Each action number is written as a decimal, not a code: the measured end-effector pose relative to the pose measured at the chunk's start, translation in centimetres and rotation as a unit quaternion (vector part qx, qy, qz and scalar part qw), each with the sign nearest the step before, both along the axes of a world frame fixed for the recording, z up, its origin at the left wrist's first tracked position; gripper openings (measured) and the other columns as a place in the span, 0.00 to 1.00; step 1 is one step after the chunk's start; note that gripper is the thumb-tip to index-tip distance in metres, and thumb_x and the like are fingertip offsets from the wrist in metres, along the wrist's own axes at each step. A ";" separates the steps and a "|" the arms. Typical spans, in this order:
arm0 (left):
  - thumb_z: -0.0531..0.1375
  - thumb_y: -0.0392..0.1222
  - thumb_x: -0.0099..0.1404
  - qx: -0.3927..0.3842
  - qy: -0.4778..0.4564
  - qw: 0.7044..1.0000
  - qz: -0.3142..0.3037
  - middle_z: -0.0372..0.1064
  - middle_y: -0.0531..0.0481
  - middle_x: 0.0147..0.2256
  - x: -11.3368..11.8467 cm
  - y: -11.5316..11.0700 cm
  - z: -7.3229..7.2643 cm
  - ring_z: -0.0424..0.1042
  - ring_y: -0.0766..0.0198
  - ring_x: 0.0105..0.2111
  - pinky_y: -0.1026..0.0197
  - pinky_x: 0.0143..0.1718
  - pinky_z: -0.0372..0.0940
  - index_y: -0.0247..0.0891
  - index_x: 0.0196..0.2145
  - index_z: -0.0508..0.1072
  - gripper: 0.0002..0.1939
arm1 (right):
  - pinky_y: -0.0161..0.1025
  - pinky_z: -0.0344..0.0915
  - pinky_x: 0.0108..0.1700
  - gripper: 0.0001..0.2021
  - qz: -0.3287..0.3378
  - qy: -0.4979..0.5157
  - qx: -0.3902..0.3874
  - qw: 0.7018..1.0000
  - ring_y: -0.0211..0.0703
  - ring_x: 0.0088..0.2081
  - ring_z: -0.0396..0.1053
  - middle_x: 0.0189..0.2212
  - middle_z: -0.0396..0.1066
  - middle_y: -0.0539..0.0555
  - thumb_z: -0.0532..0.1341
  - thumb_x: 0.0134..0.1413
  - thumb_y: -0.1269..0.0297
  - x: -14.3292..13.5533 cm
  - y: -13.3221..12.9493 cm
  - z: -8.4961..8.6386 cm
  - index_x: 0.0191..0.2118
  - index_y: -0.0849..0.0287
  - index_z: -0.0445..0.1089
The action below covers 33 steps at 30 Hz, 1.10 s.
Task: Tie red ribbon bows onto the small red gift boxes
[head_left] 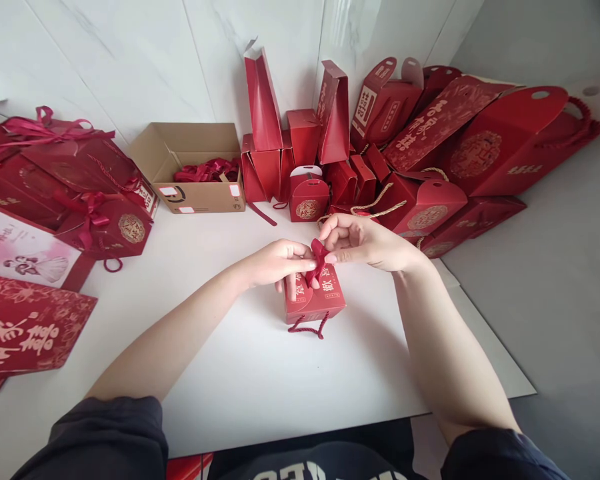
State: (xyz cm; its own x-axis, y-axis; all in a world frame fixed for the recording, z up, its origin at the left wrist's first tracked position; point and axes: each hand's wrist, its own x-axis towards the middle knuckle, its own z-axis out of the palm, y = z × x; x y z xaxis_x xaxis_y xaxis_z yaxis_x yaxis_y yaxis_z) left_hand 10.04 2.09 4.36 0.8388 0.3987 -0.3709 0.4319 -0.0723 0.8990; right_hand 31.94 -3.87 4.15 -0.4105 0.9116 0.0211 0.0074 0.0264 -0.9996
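A small red gift box (315, 308) with pale printed characters stands on the white table in front of me, a twisted red cord handle (307, 330) hanging from its near side. Above its lid is a dark red ribbon (319, 257), bunched into loops. My left hand (283, 263) pinches the ribbon from the left, its lower fingers against the box lid. From the right, my right hand (363, 243) has thumb and fingers closed at the ribbon's loop. The exact finger contact there is partly hidden.
An open cardboard box (205, 197) with red ribbons stands at the back. Several red boxes (410, 200) are stacked along the back right. More red boxes (105, 227), some tied with bows, are piled at the left. A grey wall (555, 280) borders the table's right side.
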 end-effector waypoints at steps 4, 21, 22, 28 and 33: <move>0.55 0.46 0.68 0.002 -0.005 1.000 0.003 0.79 0.43 0.39 0.1 0.0 0.0 0.73 0.70 0.19 0.69 0.17 0.58 0.35 0.43 0.71 0.13 | 0.32 0.65 0.33 0.11 0.021 0.048 0.064 0.997 0.33 0.31 0.66 0.31 0.68 0.48 0.70 0.50 0.71 -0.6 0.1 -0.2 0.35 0.61 0.67; 0.56 0.40 0.65 0.040 0.008 0.999 0.031 0.79 0.44 0.36 0.5 -0.1 -1.1 0.73 0.69 0.18 0.69 0.14 0.60 0.33 0.38 0.73 0.09 | 0.37 0.62 0.35 0.07 -0.083 -0.358 0.332 0.869 0.40 0.32 0.64 0.35 0.67 0.53 0.53 0.59 0.77 -3.2 -2.4 2.2 0.36 0.58 0.63; 0.56 0.41 0.65 0.040 0.011 0.999 0.029 0.79 0.44 0.36 0.5 -0.1 -1.0 0.73 0.69 0.18 0.69 0.14 0.60 0.33 0.38 0.73 0.10 | 0.37 0.61 0.34 0.06 -0.086 -0.370 0.330 0.864 0.39 0.32 0.64 0.35 0.67 0.53 0.52 0.60 0.76 -3.2 -2.3 2.1 0.36 0.58 0.62; 0.59 0.43 0.65 0.050 0.013 0.998 -0.020 0.78 0.44 0.38 0.2 -0.3 -0.3 0.75 0.69 0.22 0.69 0.19 0.63 0.32 0.35 0.74 0.10 | 0.35 0.58 0.33 0.06 -0.084 -0.385 0.330 0.858 0.38 0.31 0.63 0.36 0.67 0.53 0.53 0.61 0.75 -3.4 -2.0 1.7 0.37 0.58 0.62; 0.59 0.50 0.65 0.069 -0.009 0.998 0.005 0.78 0.45 0.34 0.3 -0.3 -1.0 0.73 0.69 0.19 0.68 0.17 0.63 0.33 0.34 0.73 0.15 | 0.34 0.58 0.32 0.07 -0.058 -0.322 0.342 0.881 0.38 0.30 0.62 0.34 0.67 0.52 0.53 0.60 0.76 -4.0 -1.7 1.6 0.36 0.58 0.65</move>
State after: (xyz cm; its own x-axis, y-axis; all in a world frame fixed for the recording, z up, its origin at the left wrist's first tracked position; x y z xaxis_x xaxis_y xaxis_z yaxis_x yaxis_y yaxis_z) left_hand 10.35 1.80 3.37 0.8407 0.4533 -0.2963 0.4163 -0.1911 0.8889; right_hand 27.96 -5.56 5.70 -0.4425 0.8125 0.3794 0.6095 0.5829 -0.5373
